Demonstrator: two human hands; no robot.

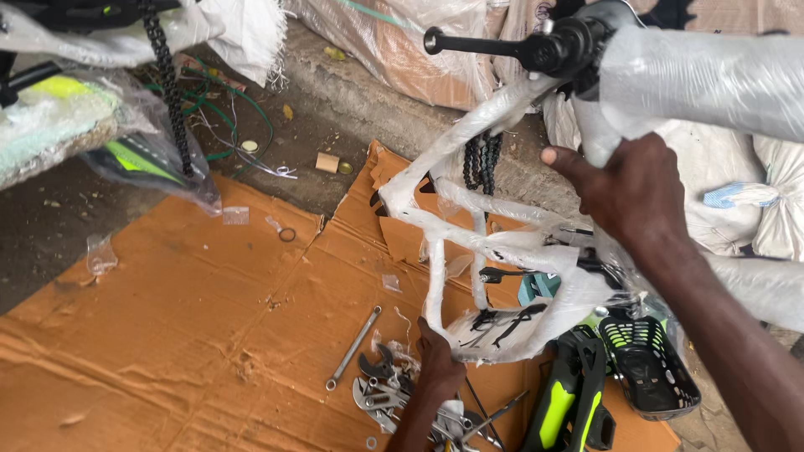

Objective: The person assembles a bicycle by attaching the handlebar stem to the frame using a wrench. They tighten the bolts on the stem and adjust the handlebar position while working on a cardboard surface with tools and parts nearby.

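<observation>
Here, head view only.
Right hand: the right hand [632,197] is closed round the plastic-wrapped frame [494,251], high on it, where a thick wrapped tube meets the thinner ones.
Left hand: the left hand [437,358] grips the frame's low end, fingers curled on the wrap; its forearm is cut off by the bottom edge.
Frame: held tilted between both hands, above the cardboard [184,318], with the upper grip well above and right of the lower.
Above the right grip: a black crank [536,48] sticks out leftwards.
Between the grips: a black chain [480,161] hangs inside the frame.
Basket: a black basket [649,368] lies on its side below the right forearm; its inside is hard to make out.
Beside the left grip: pliers [381,387] and other tools lie in a heap just left of it; a wrench [353,347] lies further left.
Right of the left grip: a black and yellow-green part [569,406], cut off by the bottom edge.
Bags: white sacks [779,209] behind the right arm, contents hidden.
Hidden: the wrap blurs the frame's colour and joints.
</observation>
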